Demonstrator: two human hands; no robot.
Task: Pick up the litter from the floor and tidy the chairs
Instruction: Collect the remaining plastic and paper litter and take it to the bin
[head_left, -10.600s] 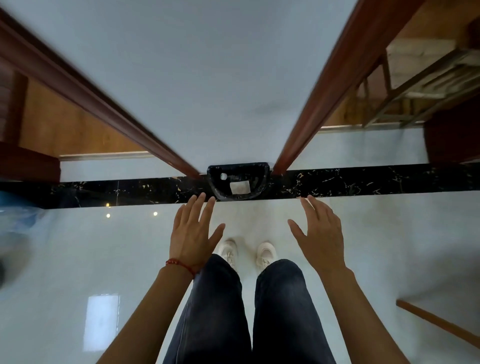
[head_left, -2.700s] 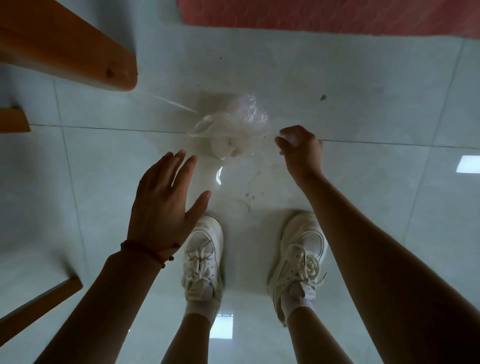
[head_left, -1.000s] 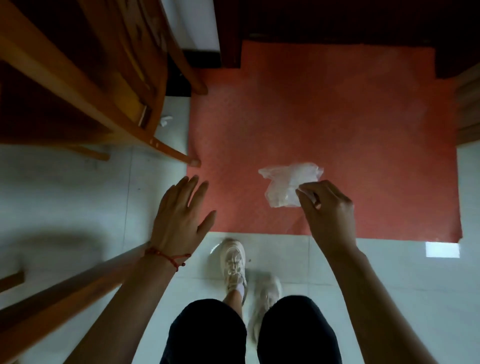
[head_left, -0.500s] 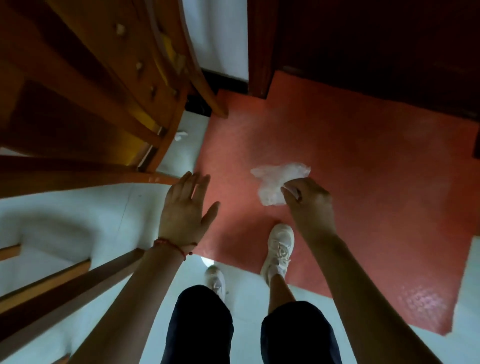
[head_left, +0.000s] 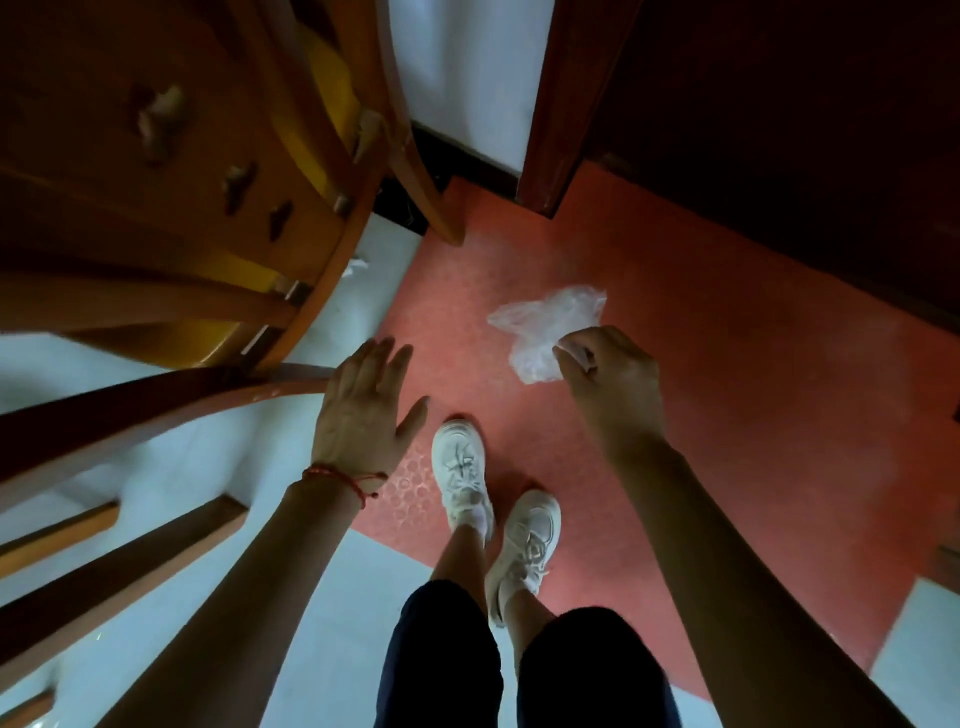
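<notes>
Pale glossy tile floor (head_left: 171, 462) under a red textured mat (head_left: 701, 364) | curved-back orange wooden chair (head_left: 171, 218) at left | left hand (head_left: 363, 415) spread, empty | right hand (head_left: 613, 384) pinching crumpled clear plastic bag (head_left: 545, 322) over the mat: looks featherlight, limp, slippery, best bunched | small white scrap (head_left: 356, 266) by the chair leg.
</notes>
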